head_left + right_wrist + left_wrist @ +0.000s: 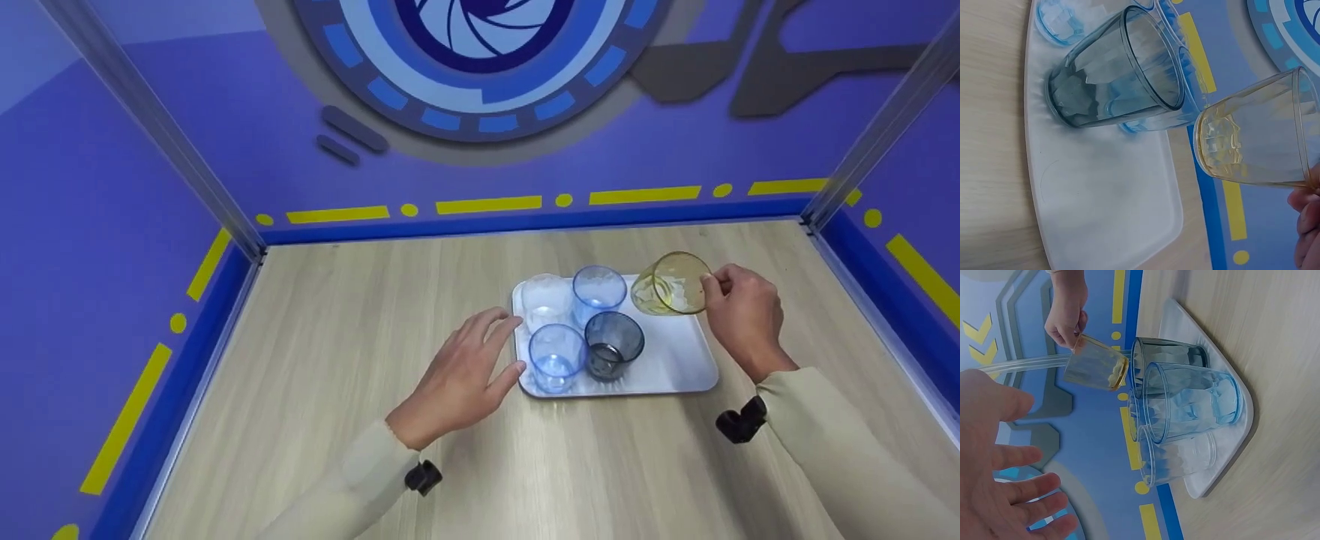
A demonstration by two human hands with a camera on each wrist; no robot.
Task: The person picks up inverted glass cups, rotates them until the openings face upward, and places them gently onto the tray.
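My right hand (739, 307) pinches the rim of a yellow glass (671, 284), holding it tilted in the air over the far right part of a white tray (675, 360). On the tray stand a clear glass (546, 300), two light blue glasses (598, 290) (556, 356) and a dark grey-blue glass (613, 343). My left hand (469, 367) hovers open just left of the tray, fingers spread toward the nearer blue glass. The right wrist view shows the yellow glass (1255, 140) held above the tray (1106, 202), near the dark glass (1112, 73).
The tray sits on a wooden table (337, 337) fenced by blue and purple walls (112, 225) with metal corner posts (150, 120). Bare tray surface lies at the tray's right half.
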